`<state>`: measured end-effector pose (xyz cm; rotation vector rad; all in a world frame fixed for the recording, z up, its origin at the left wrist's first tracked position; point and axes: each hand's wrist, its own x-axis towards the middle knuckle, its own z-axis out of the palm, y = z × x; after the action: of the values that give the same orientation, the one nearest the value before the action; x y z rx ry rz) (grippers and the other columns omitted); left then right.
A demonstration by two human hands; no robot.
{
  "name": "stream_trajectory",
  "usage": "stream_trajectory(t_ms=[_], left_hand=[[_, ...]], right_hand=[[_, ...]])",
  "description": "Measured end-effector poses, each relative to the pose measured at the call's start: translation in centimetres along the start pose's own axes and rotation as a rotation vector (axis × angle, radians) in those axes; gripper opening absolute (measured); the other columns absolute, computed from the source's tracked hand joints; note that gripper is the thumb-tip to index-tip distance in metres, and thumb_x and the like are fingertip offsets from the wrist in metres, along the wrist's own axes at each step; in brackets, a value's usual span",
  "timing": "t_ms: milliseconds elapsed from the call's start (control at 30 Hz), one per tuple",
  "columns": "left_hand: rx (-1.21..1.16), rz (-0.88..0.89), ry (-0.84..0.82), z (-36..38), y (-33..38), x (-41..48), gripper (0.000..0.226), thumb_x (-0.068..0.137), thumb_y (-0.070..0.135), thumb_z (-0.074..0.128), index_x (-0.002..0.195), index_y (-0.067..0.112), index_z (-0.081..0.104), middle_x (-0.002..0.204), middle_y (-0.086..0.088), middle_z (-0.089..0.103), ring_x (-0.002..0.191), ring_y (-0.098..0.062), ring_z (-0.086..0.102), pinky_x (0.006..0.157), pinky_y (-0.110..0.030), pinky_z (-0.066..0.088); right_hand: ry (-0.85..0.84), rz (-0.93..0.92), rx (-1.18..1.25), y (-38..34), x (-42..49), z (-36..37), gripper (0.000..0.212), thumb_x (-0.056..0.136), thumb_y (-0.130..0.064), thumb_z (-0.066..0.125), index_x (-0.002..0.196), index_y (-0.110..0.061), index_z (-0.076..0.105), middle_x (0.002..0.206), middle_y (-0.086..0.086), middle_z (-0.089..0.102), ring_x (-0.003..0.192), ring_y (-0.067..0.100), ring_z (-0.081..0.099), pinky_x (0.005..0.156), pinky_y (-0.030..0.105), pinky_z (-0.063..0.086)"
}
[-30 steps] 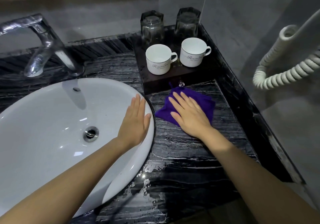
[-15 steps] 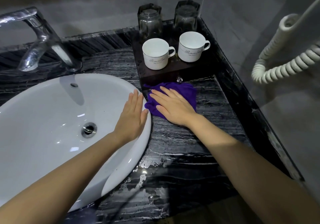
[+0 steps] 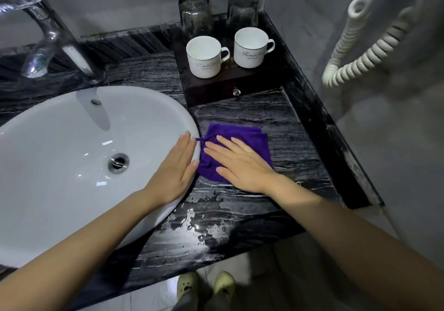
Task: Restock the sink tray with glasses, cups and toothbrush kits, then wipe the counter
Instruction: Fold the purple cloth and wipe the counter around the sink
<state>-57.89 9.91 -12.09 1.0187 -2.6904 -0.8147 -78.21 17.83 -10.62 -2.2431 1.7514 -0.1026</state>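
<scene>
Wiping the worktop (image 3: pixel 276 128) with a purple cloth (image 3: pixel 242 137), right hand (image 3: pixel 242 166) flat and open on top of it, fingers spread, pressing down rather than gripping; nothing pinched. Left hand (image 3: pixel 175 168) also flat and open, palm resting on the rim of the white sink (image 3: pixel 60 147), holding nothing, looks like bracing. Cloth sits on the dark marble strip between sink edge and right wall, its left corner just touching the sink rim, in front of the dark tray (image 3: pixel 211 92). Tray at back right corner carries two white cups (image 3: pixel 206 57) in front and two glasses (image 3: pixel 195 11) upside down behind them; toothbrush kits not visible, maybe in the tray's drawer, cannot tell. Water puddles and streaks (image 3: pixel 204 224) on the near part of the worktop, not yet wiped. Judgement: restock looks mostly done, wiping step in hand, wet near edge left to cover. Handling: cloth is soft, light, limp, will bunch or fold if pushed from one edge, so flat palm in the middle keeps it spread; to lift, pinch any corner. Wet marble likely slick, cloth should glide easy. Cups and glasses fragile, close by at the back, watch the sweep near the tray
</scene>
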Motion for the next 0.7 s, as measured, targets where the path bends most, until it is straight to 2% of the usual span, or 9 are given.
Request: stream_trajectory(t_ms=[67,167,267,367,500,600,700], left_hand=[[-0.006,-0.004,-0.023,0.0,0.3,-1.0,0.085,0.079,0.073,-0.005,0.144,0.019,-0.004,0.154,0.005,-0.011,0.142,-0.005,-0.013,0.116,-0.024,-0.006],[-0.017,-0.002,-0.043,-0.1,0.5,-2.4,0.086,0.079,0.074,-0.003,0.146,0.019,-0.002,0.153,0.008,-0.011,0.141,-0.002,-0.014,0.114,-0.017,-0.009],[0.038,0.054,-0.033,-0.1,0.6,-4.3,0.079,0.086,0.067,0.000,0.146,0.016,0.001,0.155,0.001,-0.006,0.142,-0.003,-0.011,0.113,-0.013,-0.010],[0.108,0.088,-0.021,-0.1,0.7,-5.3,0.076,0.091,0.060,0.005,0.147,0.009,0.009,0.155,-0.005,0.000,0.142,-0.005,-0.007,0.113,-0.013,-0.009],[0.172,0.102,0.002,0.0,0.7,-5.4,0.073,0.094,0.056,0.008,0.147,0.006,0.014,0.155,-0.007,0.004,0.143,-0.009,-0.003,0.115,-0.016,-0.007],[0.189,0.095,0.002,0.1,0.7,-5.6,0.071,0.093,0.056,0.007,0.148,0.010,0.011,0.156,-0.004,0.002,0.144,-0.009,-0.003,0.116,-0.018,-0.005],[0.201,0.089,0.009,0.0,0.7,-5.6,0.071,0.093,0.056,0.008,0.148,0.010,0.012,0.156,-0.003,0.003,0.144,-0.009,-0.001,0.116,-0.017,-0.005]], right_hand=[[-0.001,-0.002,-0.002,-0.8,-1.0,0.3,0.054,0.100,-0.038,0.026,0.151,-0.027,0.011,0.160,-0.012,0.008,0.148,0.011,-0.003,0.117,0.029,-0.012],[0.002,-0.019,0.005,-2.1,-2.6,1.0,0.054,0.100,-0.037,0.029,0.151,-0.027,0.014,0.160,-0.011,0.010,0.148,0.011,-0.002,0.118,0.030,-0.011],[-0.001,-0.048,0.014,-2.6,-4.3,1.4,0.054,0.099,-0.038,0.033,0.150,-0.028,0.018,0.159,-0.012,0.014,0.148,0.012,0.002,0.117,0.028,-0.010],[-0.036,-0.051,0.022,-1.5,-5.2,0.8,0.058,0.096,-0.048,0.035,0.149,-0.034,0.016,0.159,-0.015,0.011,0.148,0.009,0.003,0.117,0.029,-0.005],[-0.011,0.060,-0.066,2.2,-5.5,-0.6,0.067,0.090,-0.062,0.028,0.149,-0.036,0.013,0.159,-0.015,0.010,0.147,0.010,0.007,0.117,0.030,0.001],[0.033,0.160,-0.125,5.1,-5.5,-1.1,0.067,0.089,-0.062,0.023,0.149,-0.034,0.015,0.159,-0.012,0.014,0.148,0.015,0.008,0.122,0.038,0.006],[0.059,0.215,-0.120,6.2,-5.3,-1.0,0.066,0.090,-0.061,0.019,0.149,-0.033,0.015,0.159,-0.011,0.014,0.149,0.018,0.005,0.121,0.039,0.004]])
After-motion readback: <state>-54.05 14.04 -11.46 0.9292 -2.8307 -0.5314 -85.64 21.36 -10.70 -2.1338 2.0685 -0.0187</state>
